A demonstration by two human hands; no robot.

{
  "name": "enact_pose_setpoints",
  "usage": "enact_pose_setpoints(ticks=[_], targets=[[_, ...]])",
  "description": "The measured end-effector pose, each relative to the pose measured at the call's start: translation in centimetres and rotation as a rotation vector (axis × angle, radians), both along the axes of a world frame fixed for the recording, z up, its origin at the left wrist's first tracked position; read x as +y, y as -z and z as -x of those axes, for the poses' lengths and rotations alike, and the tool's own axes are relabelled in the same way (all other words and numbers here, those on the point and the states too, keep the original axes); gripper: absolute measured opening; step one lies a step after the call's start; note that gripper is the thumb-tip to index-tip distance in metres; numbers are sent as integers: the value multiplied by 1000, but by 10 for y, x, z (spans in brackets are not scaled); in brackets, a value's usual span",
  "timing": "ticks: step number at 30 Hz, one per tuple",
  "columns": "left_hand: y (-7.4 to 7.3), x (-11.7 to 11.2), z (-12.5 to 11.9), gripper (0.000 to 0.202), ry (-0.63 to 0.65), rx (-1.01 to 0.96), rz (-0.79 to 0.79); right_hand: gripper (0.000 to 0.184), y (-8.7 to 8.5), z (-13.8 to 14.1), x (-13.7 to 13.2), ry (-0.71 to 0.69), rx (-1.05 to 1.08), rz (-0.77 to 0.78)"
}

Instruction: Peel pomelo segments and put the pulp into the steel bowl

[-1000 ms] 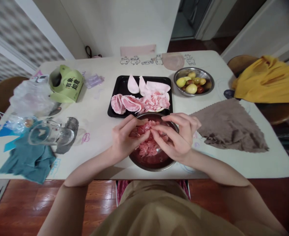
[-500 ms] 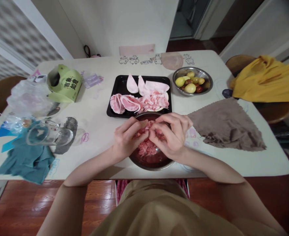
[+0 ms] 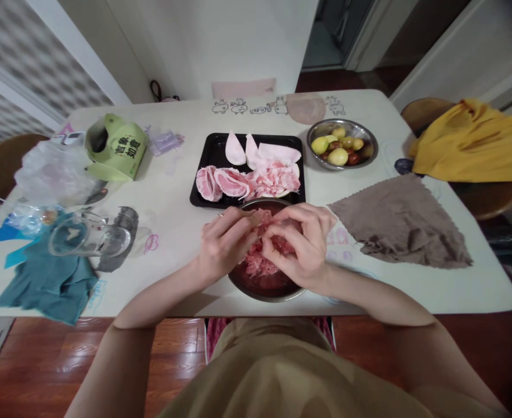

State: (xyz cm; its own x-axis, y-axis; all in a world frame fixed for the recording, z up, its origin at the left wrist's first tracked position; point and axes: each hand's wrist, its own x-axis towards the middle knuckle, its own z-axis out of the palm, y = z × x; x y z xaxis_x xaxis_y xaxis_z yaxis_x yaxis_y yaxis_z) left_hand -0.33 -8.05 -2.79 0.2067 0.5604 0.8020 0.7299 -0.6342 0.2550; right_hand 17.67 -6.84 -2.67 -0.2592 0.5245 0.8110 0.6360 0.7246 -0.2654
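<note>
Both of my hands meet over a steel bowl (image 3: 262,290) at the table's near edge; it holds pink pomelo flesh (image 3: 258,264). My left hand (image 3: 223,241) and my right hand (image 3: 302,244) pinch the same pink pomelo piece (image 3: 264,223) between curled fingers, fingertips touching above the bowl. Just behind the bowl lies a black tray (image 3: 215,154) with peeled pomelo segments (image 3: 227,183) and pale peel pieces (image 3: 236,148).
A steel bowl of small yellow and red fruit (image 3: 342,145) stands at the back right. A brown cloth (image 3: 401,223) lies right of my hands. A glass jug (image 3: 90,235) on a teal cloth (image 3: 49,278), a plastic bag (image 3: 53,171) and a green carton (image 3: 116,148) sit left. A yellow cloth (image 3: 473,139) drapes a chair.
My hands have drawn closer together over the bowl, and the fingers curled tighter round the pomelo piece. Nothing else on the table has moved.
</note>
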Motion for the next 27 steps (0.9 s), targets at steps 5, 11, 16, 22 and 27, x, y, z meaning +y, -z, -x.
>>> enact_pose_setpoints(ticks=[5,11,16,22,27], targets=[[-11,1,1,19,39,-115,200,5,-8,-8,5,35,29,-62],[-10,7,2,18,111,-200,398,6,1,-12,58,158,45,-108],[-6,10,1,21,146,-203,489,12,27,-14,124,86,-113,139],[-3,14,1,29,109,-264,581,26,30,-20,128,-26,-214,186],[-5,16,2,25,57,-276,558,12,3,-21,80,-135,-243,-31]])
